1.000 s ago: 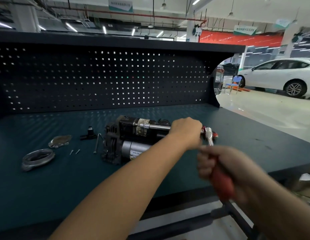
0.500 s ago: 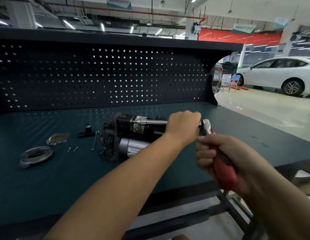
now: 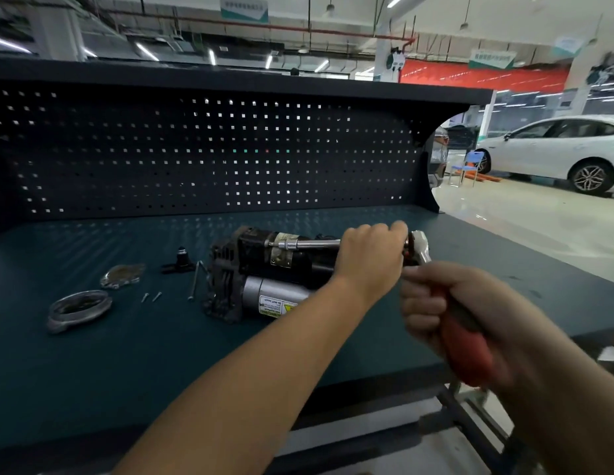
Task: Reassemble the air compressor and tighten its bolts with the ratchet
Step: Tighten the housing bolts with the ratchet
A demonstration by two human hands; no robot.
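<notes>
Red-handled ratchet [image 3: 470,354] is sitting clenched in the right grip [image 3: 483,296]; the left grip [image 3: 370,258] is clasping its extension bar [image 3: 312,244] over the air compressor [image 3: 261,286].

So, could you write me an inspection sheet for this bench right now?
Surface: dark teal workbench top, black pegboard behind.
Job's things: black-and-silver air compressor lying on the bench; red-handled ratchet, its long chrome extension bar reaching the compressor.
Clutter: grey metal ring, flat metal plate, small black fitting, two short screws, long bolt.
Grips: left hand holds the extension bar by the ratchet head; right hand grips the red handle.
Cables: nothing seen.
Surroundings: white car, blue chair.
</notes>
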